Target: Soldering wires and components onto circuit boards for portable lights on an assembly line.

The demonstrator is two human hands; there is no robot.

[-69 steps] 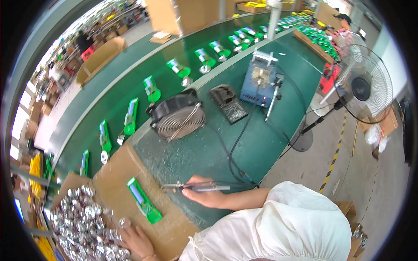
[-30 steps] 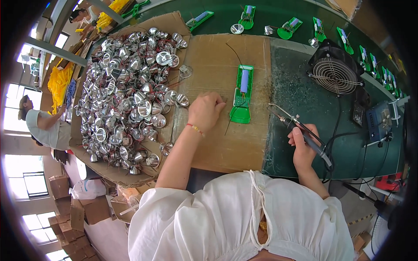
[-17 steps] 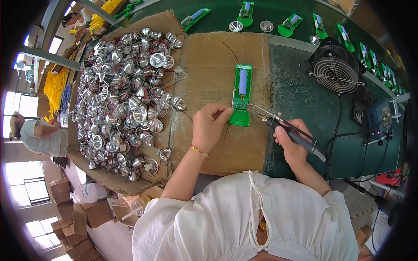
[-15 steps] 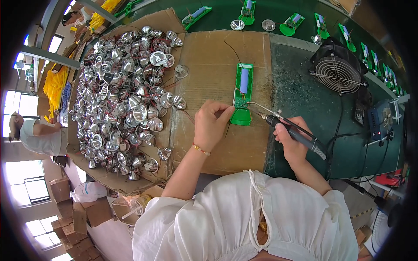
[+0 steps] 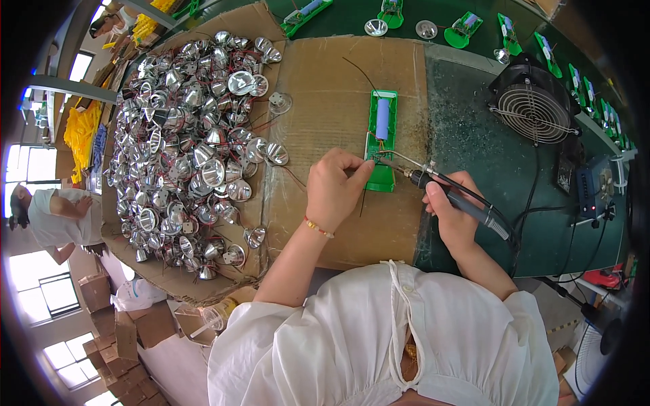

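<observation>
1. The green housing lies open-side up at the centre of the frame, on a cardboard sheet, its flared end toward the lower edge.
2. The left hand has thumb and forefinger brought nearly together at the housing's left edge, by the circuit board; whether a wire is pinched between them cannot be told.
3. The right hand is curled around the soldering iron, like a pen, with the tip reaching the board area.
4. The housing looks like thin, stiff plastic: light, probably smooth, and likely to slide on the cardboard if nudged.
5. The lilac battery probably puts most of the weight toward the upper end.
6. The long side walls or flared end seem the best places to hold; the board and its thin wires look fragile and should not bear a pull.
7. The iron looks rigid, its trailing cable likely dragging slightly; the grey handle is the safe grip, as the metal front is presumably hot.
</observation>
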